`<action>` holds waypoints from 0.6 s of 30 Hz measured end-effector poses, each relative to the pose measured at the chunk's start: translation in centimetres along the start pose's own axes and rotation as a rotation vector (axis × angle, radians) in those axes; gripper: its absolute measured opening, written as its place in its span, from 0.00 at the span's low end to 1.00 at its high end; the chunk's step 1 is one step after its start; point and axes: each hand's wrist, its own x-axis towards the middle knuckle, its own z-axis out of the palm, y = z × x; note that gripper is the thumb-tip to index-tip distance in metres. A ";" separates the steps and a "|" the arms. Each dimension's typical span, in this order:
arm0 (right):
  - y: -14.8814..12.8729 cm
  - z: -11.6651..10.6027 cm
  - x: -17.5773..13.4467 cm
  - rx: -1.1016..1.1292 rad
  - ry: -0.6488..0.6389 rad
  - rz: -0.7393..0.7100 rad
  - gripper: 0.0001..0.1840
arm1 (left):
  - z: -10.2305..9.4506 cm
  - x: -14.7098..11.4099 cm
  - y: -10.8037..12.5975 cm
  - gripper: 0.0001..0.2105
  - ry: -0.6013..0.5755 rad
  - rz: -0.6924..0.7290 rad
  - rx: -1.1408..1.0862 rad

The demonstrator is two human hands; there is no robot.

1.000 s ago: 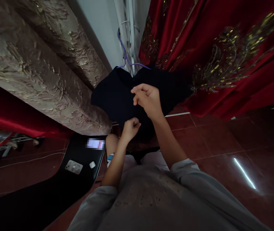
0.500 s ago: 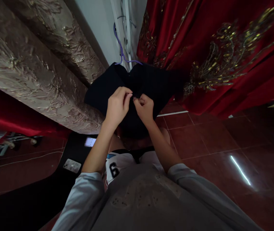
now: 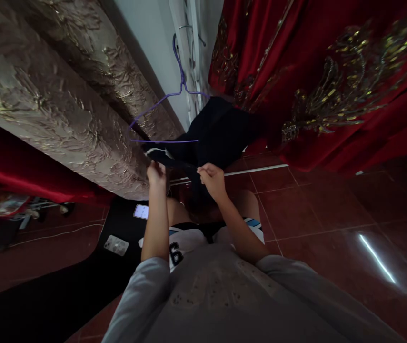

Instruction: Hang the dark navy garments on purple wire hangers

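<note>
A dark navy garment point(image 3: 221, 128) hangs by one side from a purple wire hanger point(image 3: 163, 141). The hanger's left half is bare, and its hook is up by the white metal uprights. My left hand point(image 3: 157, 172) is closed on the garment's left part, just below the hanger's lower bar; a pale strip shows on the cloth above it. My right hand point(image 3: 212, 180) pinches the garment's front edge near the middle. Folds of dark cloth drop between my hands, and their lower end is hard to make out.
Beige embossed curtains point(image 3: 64, 109) hang close on the left, and red sequined drapes point(image 3: 317, 95) on the right. Two phones lie on a black bench point(image 3: 117, 221) beside my left leg, one a pale patterned phone point(image 3: 116, 245). Red tiles point(image 3: 306, 205) cover the floor.
The garment's left side has come off the hanger, baring its left arm and lower bar. My left hand has moved left and down with the cloth; my right hand has lowered slightly.
</note>
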 end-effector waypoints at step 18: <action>-3.1 -0.4 2.6 -0.339 -0.586 -0.224 0.12 | 1.4 -10.2 1.0 0.20 -0.694 0.543 0.854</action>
